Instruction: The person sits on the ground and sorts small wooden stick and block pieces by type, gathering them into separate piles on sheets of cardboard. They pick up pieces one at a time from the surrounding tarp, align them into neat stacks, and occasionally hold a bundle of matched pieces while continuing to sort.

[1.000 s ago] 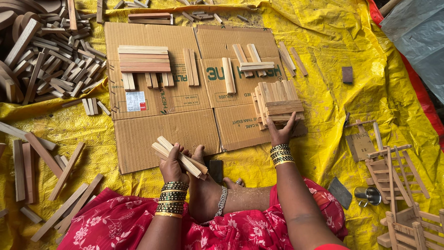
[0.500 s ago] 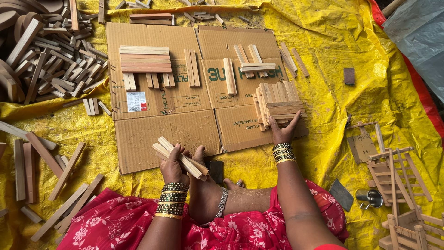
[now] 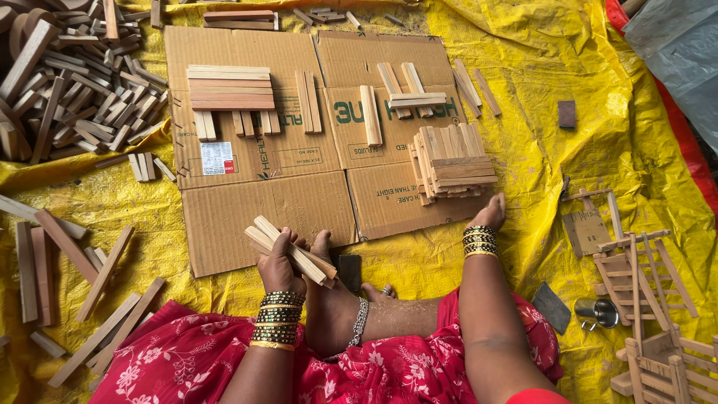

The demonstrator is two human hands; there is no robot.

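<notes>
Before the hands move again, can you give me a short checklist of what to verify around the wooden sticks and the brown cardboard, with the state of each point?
1. Left hand grips a bundle of pale wooden sticks: ok.
2. Right hand is at the near edge of the crossed stack of wooden slats, holding nothing: ok.
3. Whether the fingertips touch the stack: cannot tell.
4. Stack lies fully on the flattened brown cardboard sheet: ok.
5. Stack layers are even: not ok, some slats jut out.
6. Bare foot is away from the stack: ok.
</notes>
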